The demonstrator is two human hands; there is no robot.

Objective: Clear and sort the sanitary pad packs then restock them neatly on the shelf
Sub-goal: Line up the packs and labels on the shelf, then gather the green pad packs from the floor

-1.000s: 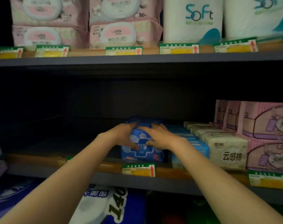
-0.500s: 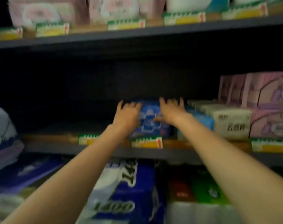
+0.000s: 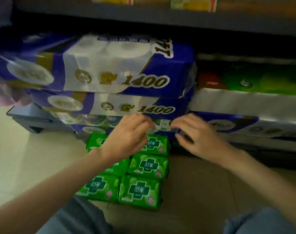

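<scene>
- Both hands have left the blue pack on the shelf and come down low, and the view now looks at the floor.
- Left hand [image 3: 127, 139] hangs over the green pad packs [image 3: 140, 191], fingers bent loosely, holding nothing that can be seen. It is blurry, so I cannot tell if the fingertips touch the top left pack under it.
- Right hand [image 3: 196, 135] is just to the right of the green packs, fingers spread and a little curled, holding nothing. It is in front of the bottom toilet paper pack and does not clearly touch it.
- Both bare arms reach forward from the bottom corners, and the hands are near each other but apart.
- Green pad packs lie flat on the tiled floor [image 3: 30, 157] in two rows side by side, right in front of the bottom shelf.
- Big purple and white toilet paper packs [image 3: 120, 68] marked "1400" are stacked behind the green packs.
- More packs, green and white [image 3: 255, 92], sit to the right of that stack.
- Blue jeans knees [image 3: 79, 220] show at the bottom.
</scene>
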